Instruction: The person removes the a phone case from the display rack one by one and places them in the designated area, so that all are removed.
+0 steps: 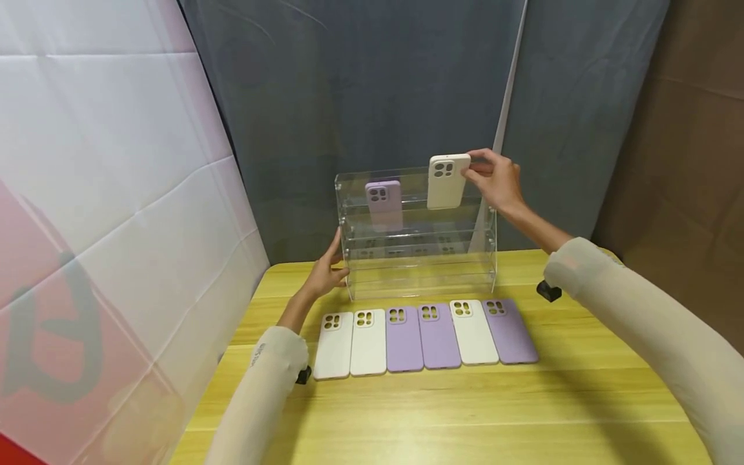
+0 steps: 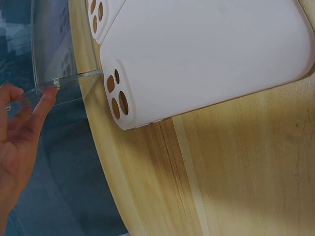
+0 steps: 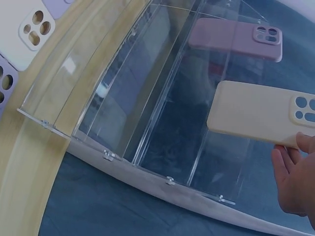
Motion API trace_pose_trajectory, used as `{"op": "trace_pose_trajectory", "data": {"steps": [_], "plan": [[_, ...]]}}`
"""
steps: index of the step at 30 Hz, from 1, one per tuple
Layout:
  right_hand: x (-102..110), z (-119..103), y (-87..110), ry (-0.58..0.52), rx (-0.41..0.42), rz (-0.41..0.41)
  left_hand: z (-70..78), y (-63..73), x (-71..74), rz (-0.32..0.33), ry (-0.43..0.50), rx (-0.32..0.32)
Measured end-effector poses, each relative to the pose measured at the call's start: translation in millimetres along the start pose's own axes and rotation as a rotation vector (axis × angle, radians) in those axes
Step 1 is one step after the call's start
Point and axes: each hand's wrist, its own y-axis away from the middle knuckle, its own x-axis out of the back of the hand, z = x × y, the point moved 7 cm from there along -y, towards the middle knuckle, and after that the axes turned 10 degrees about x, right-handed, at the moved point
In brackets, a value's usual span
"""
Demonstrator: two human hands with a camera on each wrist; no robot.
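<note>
My right hand [image 1: 501, 183] pinches a white phone case [image 1: 446, 187] by its upper right edge, thumb on the face with the camera cutouts. The case is upright in front of the top tier of a clear acrylic display stand [image 1: 418, 281]. In the right wrist view its lower end overlaps the clear shelves. A purple phone case [image 1: 385, 203] leans on the top tier, left of the white one. At the stand's left side panel, my left hand [image 1: 325, 274] holds the edge; in the left wrist view its fingertips [image 2: 49, 93] are against the clear panel.
On the wooden table [image 1: 407, 413], in front of the stand, a row of several cases lies flat, among them a white case [image 1: 334, 349] at the left end and a purple case [image 1: 511, 336] at the right end. A grey curtain [image 1: 378, 84] hangs behind.
</note>
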Motion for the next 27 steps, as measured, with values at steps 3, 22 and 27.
{"op": "trace_pose_trajectory", "data": {"steps": [3,22,27], "plan": [[4,0,0.2,-0.009,-0.006,0.004,3.2,1.0,-0.4,-0.013,0.011,-0.003],[36,-2,6.4,-0.001,0.030,-0.010,-1.6,-4.8,4.2,0.006,0.006,-0.005],[44,4,15.5,-0.014,0.034,-0.043,-1.9,-5.5,4.6,-0.004,0.009,0.001]]}}
